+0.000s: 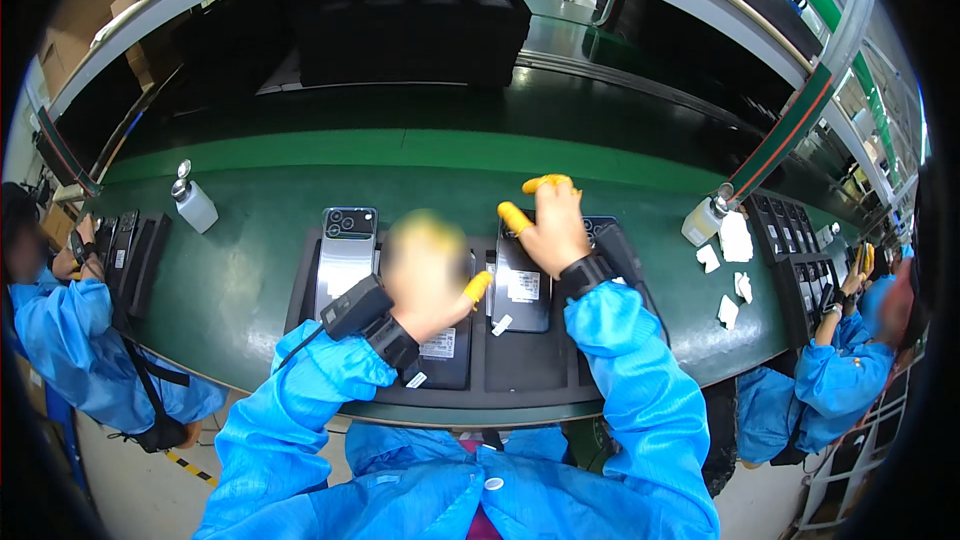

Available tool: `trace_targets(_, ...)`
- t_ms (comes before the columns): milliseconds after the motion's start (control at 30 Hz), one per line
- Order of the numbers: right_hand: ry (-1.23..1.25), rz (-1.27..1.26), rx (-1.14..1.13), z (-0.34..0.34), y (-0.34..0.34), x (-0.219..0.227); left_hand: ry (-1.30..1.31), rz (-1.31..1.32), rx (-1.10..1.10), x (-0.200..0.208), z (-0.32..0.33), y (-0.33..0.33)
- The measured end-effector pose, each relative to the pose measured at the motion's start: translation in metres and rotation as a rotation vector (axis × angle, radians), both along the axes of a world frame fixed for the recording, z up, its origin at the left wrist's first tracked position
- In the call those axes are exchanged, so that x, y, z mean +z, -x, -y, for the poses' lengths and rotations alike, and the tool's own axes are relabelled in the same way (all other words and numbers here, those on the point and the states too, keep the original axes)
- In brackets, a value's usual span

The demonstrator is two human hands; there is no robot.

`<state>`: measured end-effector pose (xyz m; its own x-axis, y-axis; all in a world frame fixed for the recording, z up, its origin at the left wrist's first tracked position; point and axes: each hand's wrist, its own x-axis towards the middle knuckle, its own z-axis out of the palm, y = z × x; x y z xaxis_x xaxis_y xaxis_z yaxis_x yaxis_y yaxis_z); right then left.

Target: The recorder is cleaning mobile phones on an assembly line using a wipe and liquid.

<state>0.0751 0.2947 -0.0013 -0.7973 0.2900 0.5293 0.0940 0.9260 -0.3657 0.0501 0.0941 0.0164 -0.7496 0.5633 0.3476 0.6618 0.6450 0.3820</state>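
The dark phone (522, 288) with a white label lies in a compartment of the black tray (525, 365), its near end short of the compartment's near end; a small white tab (502, 324) is at this end. Over its far end is the right hand (550, 223): the thumb and the bent fingers, in yellow covers, stand apart, and the fingertips reach beyond the phone. If the thumb touches it, I cannot tell.

The left hand (425, 275) is above the second phone (440, 355), which it partly hides. Its thumb points toward the dark phone, but the fingers are blurred, so I cannot tell whether they are apart or clamped on something. To the left lies a silver phone (346, 260).

Farther out on the green bench (400, 185) stand a left bottle (195, 208) and a right bottle (702, 222), the latter near white cloths (736, 238). Two co-workers in blue sit at both sides.
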Motion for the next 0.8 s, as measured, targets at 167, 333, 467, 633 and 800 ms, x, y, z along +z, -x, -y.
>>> trace_targets(167, 0.16, 0.121, -0.013, -0.03, -0.047, 0.05, -0.15, -0.116, 0.002, 0.004, -0.017, 0.04)
trace_targets(333, 0.318, 0.299, 0.076, -0.044, -0.109, 0.056, 0.023, 0.014, 0.112, -0.019, -0.029, 0.07)
trace_targets(467, 0.199, 0.43, 0.157, -0.039, -0.15, 0.04, -0.046, -0.193, 0.095, -0.026, -0.027, 0.064)
trace_targets(633, 0.135, 0.521, 0.156, -0.025, -0.161, 0.03, -0.105, -0.236, -0.126, -0.006, -0.028, 0.033)
trace_targets(800, -0.012, 0.548, 0.167, -0.025, -0.164, 0.019, -0.143, -0.141, -0.49, -0.017, -0.032, 0.003)
